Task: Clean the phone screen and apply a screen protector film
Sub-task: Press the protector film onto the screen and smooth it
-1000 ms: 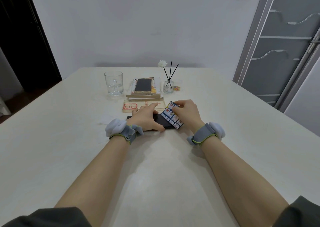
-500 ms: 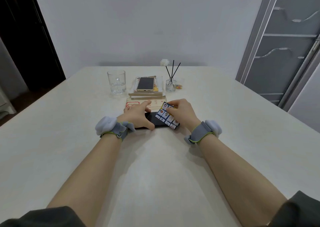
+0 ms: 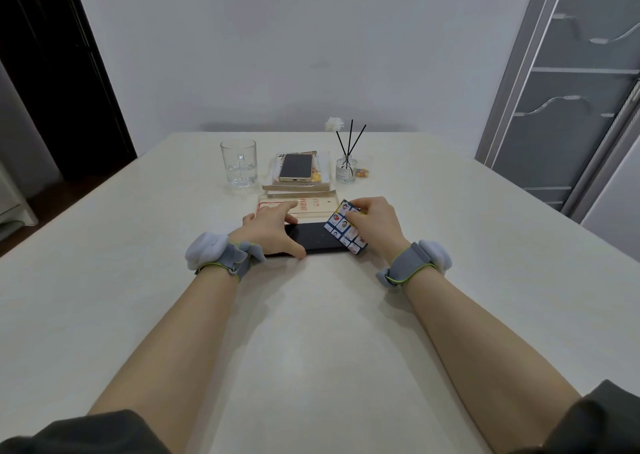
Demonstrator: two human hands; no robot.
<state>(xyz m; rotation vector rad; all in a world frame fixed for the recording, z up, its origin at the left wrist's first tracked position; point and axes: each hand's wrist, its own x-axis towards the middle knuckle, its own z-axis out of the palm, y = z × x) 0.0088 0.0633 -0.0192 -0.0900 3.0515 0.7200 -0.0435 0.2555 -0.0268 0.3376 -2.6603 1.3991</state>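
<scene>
Head view: card (image 3: 344, 227) has been slid rightward along phone (image 3: 311, 237), more screen bared. Card is pinched by right hand (image 3: 377, 225); phone is pinned by left hand (image 3: 270, 228), fingers spread, midway between tabletop (image 3: 311, 315) side edges. Squeegee pass judged nearly done.

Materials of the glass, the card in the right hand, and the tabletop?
Glass: clear glass, probably; see-through, bright glints.
Card: glossy printed plastic or coated paper; stays flat, cartoon grid.
Table: off-white, matte with faint sheen; laminate or stone, cannot tell.
</scene>
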